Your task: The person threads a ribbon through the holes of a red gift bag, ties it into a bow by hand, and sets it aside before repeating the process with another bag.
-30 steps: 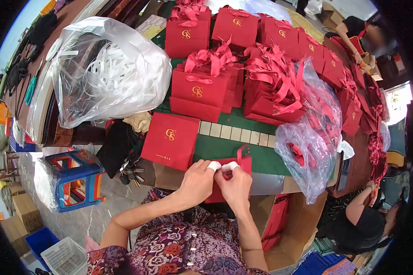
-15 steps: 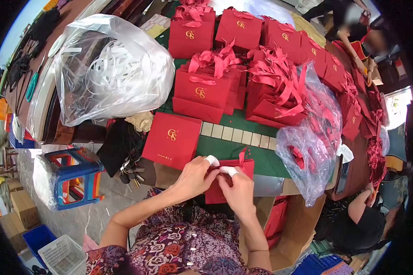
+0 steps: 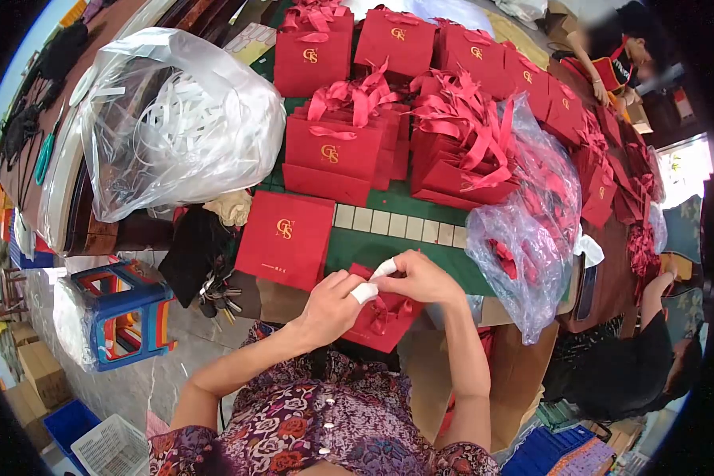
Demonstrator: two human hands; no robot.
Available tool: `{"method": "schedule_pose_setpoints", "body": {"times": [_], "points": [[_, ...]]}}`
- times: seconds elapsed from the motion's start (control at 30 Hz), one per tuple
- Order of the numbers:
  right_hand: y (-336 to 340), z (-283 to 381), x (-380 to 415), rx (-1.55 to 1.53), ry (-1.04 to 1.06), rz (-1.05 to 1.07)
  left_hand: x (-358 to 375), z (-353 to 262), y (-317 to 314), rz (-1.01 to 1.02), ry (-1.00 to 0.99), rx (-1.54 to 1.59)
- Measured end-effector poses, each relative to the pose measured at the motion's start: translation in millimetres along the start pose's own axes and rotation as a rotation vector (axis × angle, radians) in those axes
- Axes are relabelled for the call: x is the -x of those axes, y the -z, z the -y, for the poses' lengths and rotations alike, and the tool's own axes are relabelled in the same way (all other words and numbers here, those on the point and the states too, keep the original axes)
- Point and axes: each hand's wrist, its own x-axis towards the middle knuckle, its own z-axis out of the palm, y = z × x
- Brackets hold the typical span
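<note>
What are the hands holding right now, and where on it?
Both hands hold one red paper bag at its upper edge: the left hand grips the top left, and the right hand pinches the top by the ribbon handle.

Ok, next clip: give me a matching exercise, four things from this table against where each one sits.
Things:
1. flat red bag
2. white-strip sack
3. red-ribbon sack
4. red bag in work

Places:
A. left end of the table
B. under the left hand and right hand
C. right of the hands
D. just left of the hands, logo up

Pairs: 1-D, 2-A, 3-C, 4-B
</note>
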Motion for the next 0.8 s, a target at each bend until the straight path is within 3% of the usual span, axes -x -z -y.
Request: {"method": "schedule_pose_setpoints", "body": {"times": [0.2, 0.4, 0.5, 0.53, 0.6, 0.8], "points": [[-9.7, -3.8, -6.8, -0.395, -0.044, 0.026, -5.5, -2.5, 5.4, 0.003, 0.034, -0.007], [-13.8, -6.3, -25.2, -0.482, -0.131, -0.347, -5.2, -7.0, -3.7, 0.010, 0.143, 0.078], [-8.6, -9.6, -24.5, -0.075, -0.086, -0.507, -11.3, 1.9, -3.8, 0.017, 0.296, 0.111], [-6.2, -9.9, -19.3, -0.074, -0.086, -0.508, -13.4, 3.9, -2.5, 0.016, 0.295, 0.112], [-1.3, -11.7, -7.4, -0.097, 0.022, -0.755, -17.1, 8.1, 2.1, 0.042, 0.414, 0.186], [5.2, -13.6, 14.1, 0.258, -0.198, -0.810, -41.3, 22.6, 6.7, 0.014, 0.451, -0.004]]}}
